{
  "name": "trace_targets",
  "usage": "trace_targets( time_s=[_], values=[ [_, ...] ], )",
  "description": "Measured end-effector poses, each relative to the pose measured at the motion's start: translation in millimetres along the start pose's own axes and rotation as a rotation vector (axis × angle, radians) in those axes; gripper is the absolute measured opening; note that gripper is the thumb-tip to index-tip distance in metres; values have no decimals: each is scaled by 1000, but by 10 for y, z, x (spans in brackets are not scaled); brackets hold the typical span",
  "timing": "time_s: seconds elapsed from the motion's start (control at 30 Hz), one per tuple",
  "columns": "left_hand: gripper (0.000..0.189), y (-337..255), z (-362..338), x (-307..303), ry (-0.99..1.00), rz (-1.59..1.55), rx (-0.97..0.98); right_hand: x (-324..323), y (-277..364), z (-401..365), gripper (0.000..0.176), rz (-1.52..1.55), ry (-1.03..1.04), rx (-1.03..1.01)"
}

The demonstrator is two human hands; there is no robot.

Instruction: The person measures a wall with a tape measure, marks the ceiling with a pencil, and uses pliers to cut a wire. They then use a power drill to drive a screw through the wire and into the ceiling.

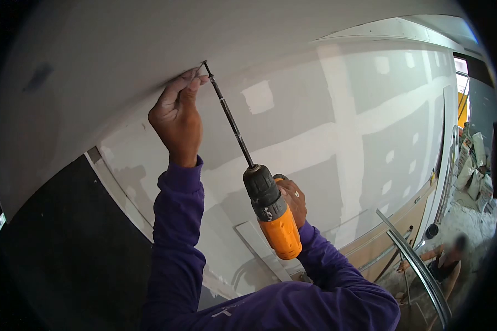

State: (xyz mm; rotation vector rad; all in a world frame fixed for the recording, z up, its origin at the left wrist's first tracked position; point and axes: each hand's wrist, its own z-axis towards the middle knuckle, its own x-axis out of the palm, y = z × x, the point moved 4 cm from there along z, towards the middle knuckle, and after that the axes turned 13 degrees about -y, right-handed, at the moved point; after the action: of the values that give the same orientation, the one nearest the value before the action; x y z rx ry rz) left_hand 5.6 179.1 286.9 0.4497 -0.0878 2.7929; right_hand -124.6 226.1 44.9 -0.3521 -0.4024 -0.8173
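Observation:
Overhead, my left hand is raised to the pale ceiling panel, its thumb and fingers pinched at a small dark screw. The tip of a long black driver bit meets the screw at the panel. That bit runs down into the black chuck of an orange power drill, which points upward. My right hand is wrapped round the drill's handle, behind its body, with a ring on one finger. Purple sleeves cover both arms.
A grey board wall with white joint patches stands ahead. Below right, another person is low near long metal profiles. Bags and debris lie at the far right. A dark panel is at left.

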Motion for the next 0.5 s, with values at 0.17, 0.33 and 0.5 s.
trace_targets(
  time_s=[0.17, 0.33, 0.5],
  values=[
    [10, -2, 1, 2, 2, 27, 10, 9, -1, -51, 54, -33, -7, 1],
    [10, -10, 3, -1, 13, 34, 83, 20, 65, 25, 53, -64, -32, -40],
    [10, -30, 8, 4, 15, 59, 87, 34, 79, 114, 53, 13, -81, -78]
  ],
)
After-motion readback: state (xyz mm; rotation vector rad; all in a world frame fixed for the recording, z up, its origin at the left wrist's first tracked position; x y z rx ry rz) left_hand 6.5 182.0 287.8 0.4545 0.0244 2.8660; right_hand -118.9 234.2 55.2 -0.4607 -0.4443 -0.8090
